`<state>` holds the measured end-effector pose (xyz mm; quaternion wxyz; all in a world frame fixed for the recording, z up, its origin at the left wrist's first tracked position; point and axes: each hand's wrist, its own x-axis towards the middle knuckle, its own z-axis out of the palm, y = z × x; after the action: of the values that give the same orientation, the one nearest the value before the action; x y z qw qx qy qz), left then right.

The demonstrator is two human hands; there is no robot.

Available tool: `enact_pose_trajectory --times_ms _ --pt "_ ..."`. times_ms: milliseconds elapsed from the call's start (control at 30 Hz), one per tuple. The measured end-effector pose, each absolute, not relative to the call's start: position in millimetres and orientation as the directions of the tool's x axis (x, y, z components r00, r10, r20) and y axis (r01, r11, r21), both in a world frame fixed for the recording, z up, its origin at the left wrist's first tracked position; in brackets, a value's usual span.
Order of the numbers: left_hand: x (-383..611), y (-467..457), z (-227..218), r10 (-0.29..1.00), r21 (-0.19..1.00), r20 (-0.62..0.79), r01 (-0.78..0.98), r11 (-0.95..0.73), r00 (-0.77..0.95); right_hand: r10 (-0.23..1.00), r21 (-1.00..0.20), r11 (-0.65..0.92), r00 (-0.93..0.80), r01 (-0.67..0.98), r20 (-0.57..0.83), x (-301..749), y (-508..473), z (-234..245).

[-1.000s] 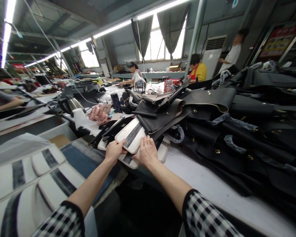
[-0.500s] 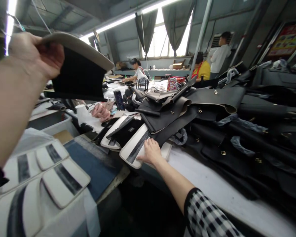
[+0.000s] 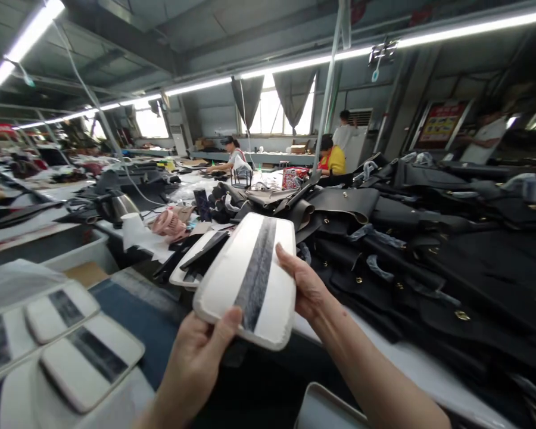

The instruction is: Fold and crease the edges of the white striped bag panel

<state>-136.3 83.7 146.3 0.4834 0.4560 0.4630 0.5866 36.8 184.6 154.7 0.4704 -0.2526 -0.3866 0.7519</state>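
Observation:
A white panel (image 3: 222, 268) with rounded corners and a dark stripe down its middle is held up, tilted, in both hands. My left hand (image 3: 196, 351) pinches its lower left corner, thumb on the face. My right hand (image 3: 307, 283) grips the right edge, thumb on top; its other fingers are behind the panel. Beyond it, a similar white piece (image 3: 178, 275) lies on the table, partly under a black piece (image 3: 204, 250). To the left lie several striped white panels (image 3: 49, 366), some overlapping.
Black leather-like bag pieces (image 3: 411, 250) with gold fittings pile up on the right. A blue board (image 3: 131, 310), a grey bin (image 3: 83, 253), a pink fan (image 3: 168, 223) and a metal kettle (image 3: 120, 205) stand or lie at left. Other people (image 3: 333, 159) are farther back.
My left hand has let go of the raised black piece and come down to the white panel. My right hand has lifted that panel off the table. The view has turned right.

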Motion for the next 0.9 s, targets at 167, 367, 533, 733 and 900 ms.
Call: enact_pose_trajectory --times_ms 167,367,533,733,900 --pt "-147 58 109 0.826 0.996 -0.081 0.024 0.081 0.558 0.929 -0.801 -0.283 -0.357 -0.528 -0.093 79 129 145" --pt "-194 85 122 0.564 0.983 -0.170 0.100 0.153 0.808 0.967 -0.835 -0.175 -0.252 -0.522 -0.045 115 73 148" --pt "-147 87 128 0.843 0.979 0.058 -0.195 0.057 0.535 0.947 -0.846 -0.200 -0.319 -0.494 -0.038 127 49 152" --pt "-55 54 136 0.677 0.777 -0.025 -0.412 0.476 0.735 0.843 -0.804 -0.330 -0.537 -0.495 -0.015 145 36 155" --pt "-67 56 131 0.576 0.804 0.093 -0.403 0.437 0.812 0.887 -0.916 -0.286 -0.440 -0.282 -0.142 210 31 166"
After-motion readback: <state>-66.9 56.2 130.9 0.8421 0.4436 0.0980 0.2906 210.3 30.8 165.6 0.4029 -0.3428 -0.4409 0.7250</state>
